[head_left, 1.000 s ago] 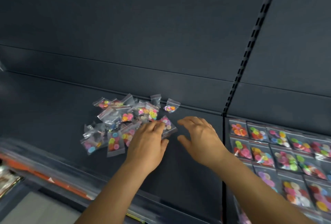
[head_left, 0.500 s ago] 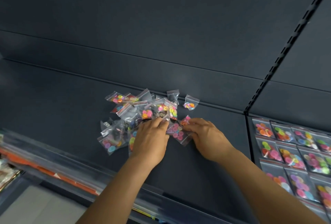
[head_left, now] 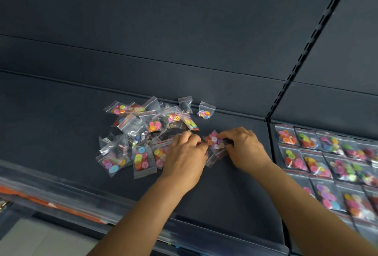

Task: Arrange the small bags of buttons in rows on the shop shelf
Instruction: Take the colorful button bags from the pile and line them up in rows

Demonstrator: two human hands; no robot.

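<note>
Bags of buttons lie in a loose pile [head_left: 147,133] on the dark shelf [head_left: 61,128], just left of and behind the fingers of the left hand [head_left: 185,158]. Between the two hands sits one small bag [head_left: 215,145] with pink, white and purple buttons; it seems to lie on top of one or two more bags, whose edges show under it. The fingers of the left hand are curled and touch the left edge of this bag, with the palm over the near edge of the pile. The fingers of the right hand [head_left: 244,149] are curled too and pinch the right side of the same bag. One single bag [head_left: 205,111] rests apart, behind the fingers, close to the back wall. To the right of the right hand, past the upright post [head_left: 302,55], more bags lie in neat rows [head_left: 327,153] on the next shelf section.
</note>
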